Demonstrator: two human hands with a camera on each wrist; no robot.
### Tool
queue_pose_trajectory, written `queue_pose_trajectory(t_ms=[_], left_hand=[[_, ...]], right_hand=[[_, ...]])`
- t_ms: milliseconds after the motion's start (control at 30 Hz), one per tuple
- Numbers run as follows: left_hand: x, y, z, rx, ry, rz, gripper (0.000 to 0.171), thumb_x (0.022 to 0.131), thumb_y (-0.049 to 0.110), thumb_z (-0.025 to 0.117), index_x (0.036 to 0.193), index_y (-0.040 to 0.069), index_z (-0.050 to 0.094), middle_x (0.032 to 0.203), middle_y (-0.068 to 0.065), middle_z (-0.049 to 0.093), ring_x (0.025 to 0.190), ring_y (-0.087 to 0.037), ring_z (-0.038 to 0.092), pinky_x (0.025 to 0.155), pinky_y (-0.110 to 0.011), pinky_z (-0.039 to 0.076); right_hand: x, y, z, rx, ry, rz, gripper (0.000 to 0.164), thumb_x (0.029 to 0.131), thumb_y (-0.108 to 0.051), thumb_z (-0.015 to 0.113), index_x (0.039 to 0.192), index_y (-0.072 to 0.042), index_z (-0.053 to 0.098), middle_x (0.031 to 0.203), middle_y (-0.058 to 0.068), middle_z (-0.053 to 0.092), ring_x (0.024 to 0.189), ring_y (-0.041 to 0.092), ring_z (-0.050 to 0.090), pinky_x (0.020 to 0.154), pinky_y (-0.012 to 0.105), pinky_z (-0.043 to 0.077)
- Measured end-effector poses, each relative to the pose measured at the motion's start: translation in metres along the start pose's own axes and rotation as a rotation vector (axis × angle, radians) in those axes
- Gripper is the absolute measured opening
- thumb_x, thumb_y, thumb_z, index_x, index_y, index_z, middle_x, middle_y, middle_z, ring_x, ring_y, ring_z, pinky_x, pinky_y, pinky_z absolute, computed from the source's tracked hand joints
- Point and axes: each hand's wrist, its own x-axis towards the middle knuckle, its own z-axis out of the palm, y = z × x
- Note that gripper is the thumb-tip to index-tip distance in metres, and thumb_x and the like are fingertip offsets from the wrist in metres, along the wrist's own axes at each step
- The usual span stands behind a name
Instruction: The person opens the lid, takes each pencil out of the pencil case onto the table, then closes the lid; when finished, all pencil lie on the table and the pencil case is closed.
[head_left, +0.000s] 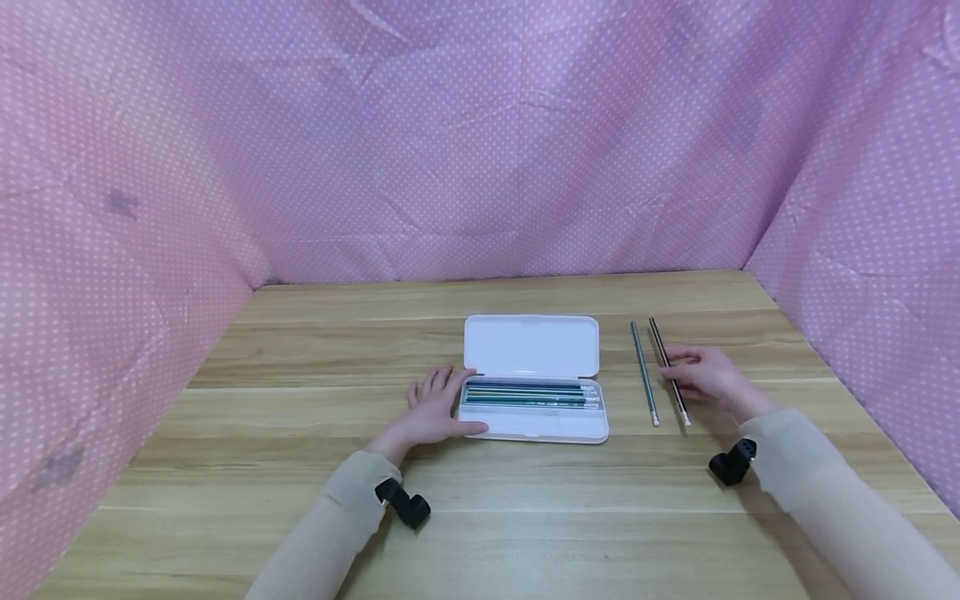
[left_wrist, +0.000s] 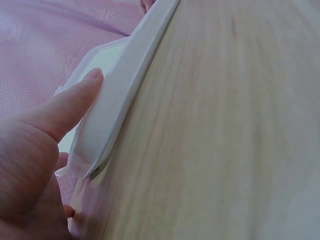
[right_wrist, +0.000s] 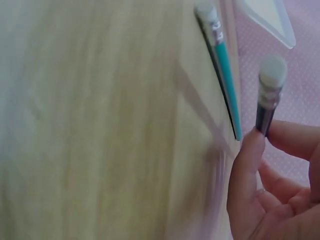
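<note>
A white pencil case (head_left: 534, 432) lies with its lid (head_left: 531, 346) raised, holding several dark blue and green pencils (head_left: 531, 395). My left hand (head_left: 433, 414) spans the case's left end, its straight thumb touching the front wall and a finger reaching the hinge side. In the left wrist view, that thumb (left_wrist: 70, 107) lies along the white wall. Right of the case, my right hand (head_left: 708, 379) pinches a black pencil (head_left: 670, 372) between thumb and fingers. Its white eraser (right_wrist: 273, 72) points toward the camera in the right wrist view.
A green pencil (head_left: 645, 375) lies on the wooden table (head_left: 555, 517) between the case and the right hand, eraser end toward me. Pink polka-dot cloth (head_left: 480, 167) hangs behind the table and along both sides. Each wrist carries a small black camera (head_left: 405, 503).
</note>
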Motion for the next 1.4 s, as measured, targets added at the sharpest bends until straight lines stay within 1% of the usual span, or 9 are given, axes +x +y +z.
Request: queue_pose_trajectory(t_ms=[167, 267, 400, 467, 533, 633, 700, 933, 1400], left_hand=[[0.000, -0.001, 0.001, -0.002, 0.001, 0.004, 0.087, 0.077, 0.054, 0.071, 0.148, 0.028, 0.025, 0.156, -0.021, 0.010, 0.143, -0.043, -0.003, 0.106, -0.067, -0.006], [0.000, -0.001, 0.002, -0.001, 0.005, 0.007, 0.087, 0.077, 0.054, 0.071, 0.147, 0.028, 0.026, 0.156, -0.021, 0.011, 0.143, -0.043, -0.002, 0.106, -0.067, -0.005], [0.000, -0.001, 0.002, -0.007, 0.006, 0.005, 0.087, 0.077, 0.054, 0.071, 0.147, 0.028, 0.026, 0.156, -0.021, 0.010, 0.143, -0.043, -0.003, 0.106, -0.067, -0.006], [0.000, -0.001, 0.002, -0.008, 0.004, 0.003, 0.087, 0.077, 0.054, 0.071, 0.147, 0.028, 0.026, 0.157, -0.021, 0.009, 0.143, -0.042, -0.003, 0.106, -0.067, -0.006], [0.000, -0.002, 0.002, -0.008, 0.002, 0.001, 0.088, 0.077, 0.054, 0.070, 0.148, 0.029, 0.025, 0.157, -0.020, 0.008, 0.143, -0.042, -0.003, 0.106, -0.067, -0.006], [0.000, -0.002, 0.002, -0.011, 0.003, 0.000, 0.087, 0.077, 0.055, 0.071, 0.147, 0.029, 0.025, 0.157, -0.020, 0.008, 0.143, -0.042, -0.003, 0.106, -0.067, -0.006], [0.000, -0.002, 0.002, -0.012, 0.003, 0.000, 0.087, 0.077, 0.055, 0.070, 0.147, 0.029, 0.025, 0.157, -0.020, 0.008, 0.143, -0.042, -0.003, 0.106, -0.067, -0.006], [0.000, -0.002, 0.002, -0.009, 0.005, 0.002, 0.087, 0.077, 0.054, 0.071, 0.147, 0.029, 0.026, 0.157, -0.020, 0.009, 0.143, -0.042, -0.002, 0.106, -0.067, -0.005], [-0.001, -0.001, 0.002, 0.003, 0.017, 0.002, 0.087, 0.077, 0.054, 0.071, 0.147, 0.029, 0.027, 0.156, -0.020, 0.011, 0.143, -0.042, -0.001, 0.107, -0.066, -0.005]], right_hand=[[0.001, 0.000, 0.001, -0.110, 0.023, 0.042, 0.057, 0.091, -0.011, 0.061, 0.136, 0.013, 0.036, 0.094, 0.002, 0.061, 0.072, 0.002, 0.059, 0.067, 0.023, 0.055], [0.002, 0.000, 0.002, -0.178, 0.035, 0.049, 0.055, 0.090, -0.012, 0.062, 0.133, 0.013, 0.039, 0.097, 0.010, 0.061, 0.070, 0.004, 0.059, 0.064, 0.024, 0.055], [0.004, 0.000, 0.005, -0.249, 0.058, 0.026, 0.050, 0.088, -0.010, 0.064, 0.126, 0.014, 0.044, 0.102, 0.019, 0.057, 0.065, 0.007, 0.057, 0.060, 0.025, 0.055], [0.005, -0.001, 0.006, -0.280, 0.073, 0.016, 0.047, 0.086, -0.010, 0.065, 0.123, 0.013, 0.046, 0.100, 0.021, 0.055, 0.063, 0.008, 0.057, 0.058, 0.025, 0.054], [0.006, -0.001, 0.006, -0.308, 0.080, 0.001, 0.045, 0.085, -0.009, 0.066, 0.120, 0.013, 0.047, 0.094, 0.019, 0.054, 0.061, 0.009, 0.056, 0.056, 0.025, 0.054], [0.006, -0.003, 0.008, -0.322, 0.085, -0.008, 0.044, 0.085, -0.009, 0.066, 0.119, 0.012, 0.049, 0.085, 0.012, 0.055, 0.060, 0.009, 0.056, 0.055, 0.024, 0.053], [0.007, -0.003, 0.008, -0.321, 0.085, -0.014, 0.045, 0.084, -0.009, 0.067, 0.119, 0.013, 0.049, 0.081, 0.009, 0.056, 0.060, 0.009, 0.056, 0.054, 0.025, 0.053], [0.004, -0.005, 0.009, -0.325, 0.072, -0.011, 0.046, 0.086, -0.010, 0.065, 0.121, 0.013, 0.048, 0.080, 0.008, 0.059, 0.062, 0.009, 0.057, 0.055, 0.025, 0.054], [0.007, -0.008, 0.011, -0.274, 0.045, 0.030, 0.045, 0.089, -0.006, 0.062, 0.126, 0.013, 0.045, 0.074, 0.003, 0.058, 0.063, 0.008, 0.058, 0.058, 0.026, 0.055]])
